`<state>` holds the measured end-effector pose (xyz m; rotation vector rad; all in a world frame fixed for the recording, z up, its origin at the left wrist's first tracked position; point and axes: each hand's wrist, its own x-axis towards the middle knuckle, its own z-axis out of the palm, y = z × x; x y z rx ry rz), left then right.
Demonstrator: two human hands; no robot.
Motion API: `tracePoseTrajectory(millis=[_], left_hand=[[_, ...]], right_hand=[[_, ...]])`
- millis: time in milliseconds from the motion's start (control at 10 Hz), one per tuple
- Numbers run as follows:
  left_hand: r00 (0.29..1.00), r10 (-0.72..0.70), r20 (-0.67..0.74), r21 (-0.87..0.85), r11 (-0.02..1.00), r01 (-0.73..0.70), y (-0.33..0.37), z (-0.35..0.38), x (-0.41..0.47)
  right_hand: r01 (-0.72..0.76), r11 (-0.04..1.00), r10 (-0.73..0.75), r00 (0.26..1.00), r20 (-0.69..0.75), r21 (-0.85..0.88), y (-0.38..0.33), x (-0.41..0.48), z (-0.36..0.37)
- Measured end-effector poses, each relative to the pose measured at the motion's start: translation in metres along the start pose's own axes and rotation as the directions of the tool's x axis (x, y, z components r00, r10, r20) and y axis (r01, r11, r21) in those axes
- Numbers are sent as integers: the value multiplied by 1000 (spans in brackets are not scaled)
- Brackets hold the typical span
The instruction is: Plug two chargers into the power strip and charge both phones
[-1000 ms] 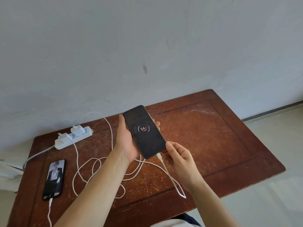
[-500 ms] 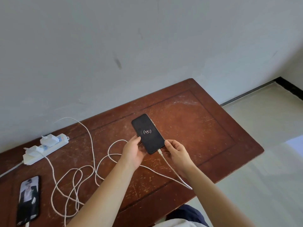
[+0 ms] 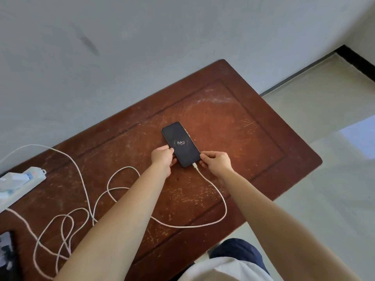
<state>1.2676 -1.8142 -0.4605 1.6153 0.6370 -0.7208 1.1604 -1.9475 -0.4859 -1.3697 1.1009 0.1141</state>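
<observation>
A black phone (image 3: 181, 143) lies flat on the brown wooden table (image 3: 233, 118), its screen showing a 54 charging ring. A white cable (image 3: 222, 201) is plugged into its near end. My left hand (image 3: 162, 157) grips the phone's left near edge and my right hand (image 3: 215, 160) grips its right near corner. At the left edge sits the white power strip (image 3: 26, 182) with white chargers (image 3: 12, 179) plugged in. A second phone (image 3: 6, 250) is partly cut off at the lower left.
Loose loops of white cable (image 3: 67, 222) cover the table's left half. A grey wall stands right behind the table. Pale tiled floor (image 3: 324, 179) lies to the right. My dark-clothed knee (image 3: 237, 250) is at the table's near edge.
The phone went from raised in my left hand down and away onto the table. Both hands followed it. The view has shifted right, pushing the strip and second phone to the edge.
</observation>
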Motion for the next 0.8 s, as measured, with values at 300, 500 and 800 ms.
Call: tracePoseTrajectory(millis=[300,500,800], left_hand=[[983,-29,-182,-5,1000,28,-9,14,13],[998,30,-59,58,998,-27,-15,8,-3],[921,335,199,665,645,-378,-40,-83,-47]], right_hand=[[-25,999,24,1000,-20,-24,-1,16,1],[-15,998,13,999,-31,-68,-4,12,-1],[267,789,-265,960,86,-554,-40,-32,2]])
